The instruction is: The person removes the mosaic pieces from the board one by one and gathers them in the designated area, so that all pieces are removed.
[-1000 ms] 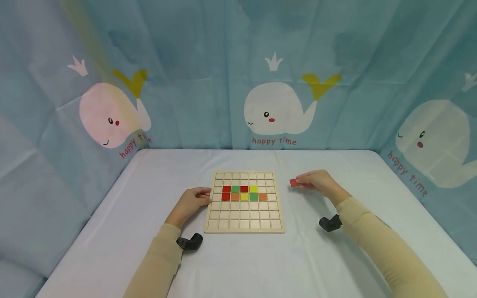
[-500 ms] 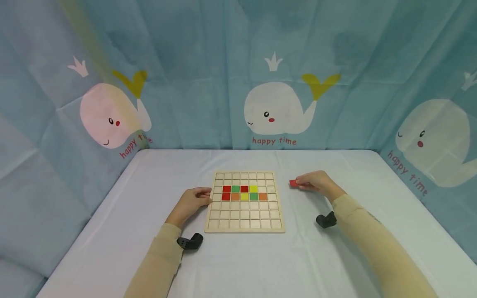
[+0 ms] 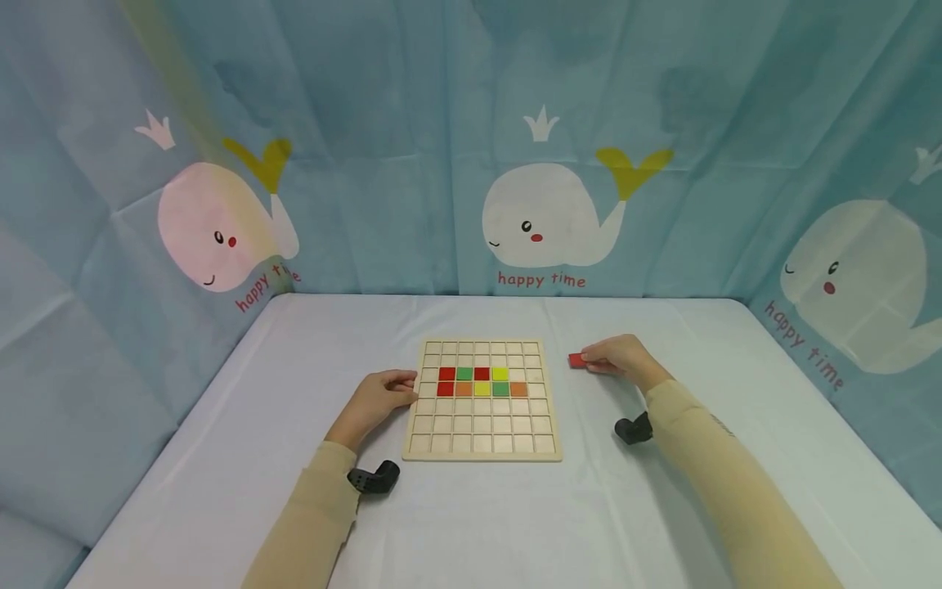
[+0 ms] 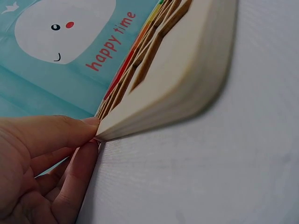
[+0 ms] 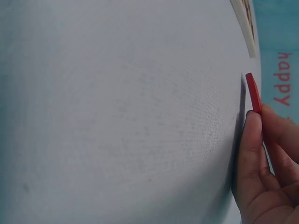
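A pale wooden grid board (image 3: 482, 424) lies flat on the white table. Red, green, yellow and orange square tiles fill part of two rows in it, among them a yellow tile (image 3: 500, 374). My left hand (image 3: 377, 403) pinches the board's left edge; in the left wrist view the thumb (image 4: 70, 133) lies at the top of the edge with a finger below. To the right of the board, my right hand (image 3: 621, 357) holds a thin red square tile (image 3: 576, 361) between thumb and fingertips. In the right wrist view this tile (image 5: 253, 92) sticks out past the fingertips, over its shadow.
The white tablecloth (image 3: 471, 532) surrounds the board on all sides. A blue curtain (image 3: 368, 204) printed with whales stands behind the table and along its sides. Each wrist wears a black camera mount, such as the left one (image 3: 374, 478).
My right hand has shifted slightly left with the red tile, and its forearm has swung left. My left hand and the board stay in place.
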Demonstrator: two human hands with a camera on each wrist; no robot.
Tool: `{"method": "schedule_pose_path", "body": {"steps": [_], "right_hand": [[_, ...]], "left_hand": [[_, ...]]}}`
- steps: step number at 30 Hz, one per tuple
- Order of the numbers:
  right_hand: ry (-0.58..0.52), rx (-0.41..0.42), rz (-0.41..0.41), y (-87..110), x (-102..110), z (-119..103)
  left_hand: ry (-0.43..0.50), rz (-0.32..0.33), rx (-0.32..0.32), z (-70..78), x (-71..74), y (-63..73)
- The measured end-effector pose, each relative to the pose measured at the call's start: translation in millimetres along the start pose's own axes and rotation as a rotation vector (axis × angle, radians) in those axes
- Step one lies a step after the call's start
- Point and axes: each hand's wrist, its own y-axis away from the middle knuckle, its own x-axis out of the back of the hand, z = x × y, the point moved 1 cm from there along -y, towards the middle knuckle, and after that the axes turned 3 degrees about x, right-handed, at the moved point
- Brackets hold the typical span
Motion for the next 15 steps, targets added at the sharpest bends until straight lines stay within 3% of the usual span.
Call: {"method": "schedule_pose_path", "body": {"steps": [8, 15], "right_hand": [[0.111, -0.007, 0.018, -7.2, -3, 3], [0.133, 0.023, 0.006, -12.1, 0, 5]], "left_hand": [[-0.003, 0.001, 0.007, -3.4, -1.4, 1.5], [0.0, 0.009, -0.007, -0.9, -2.1, 1.0]]}}
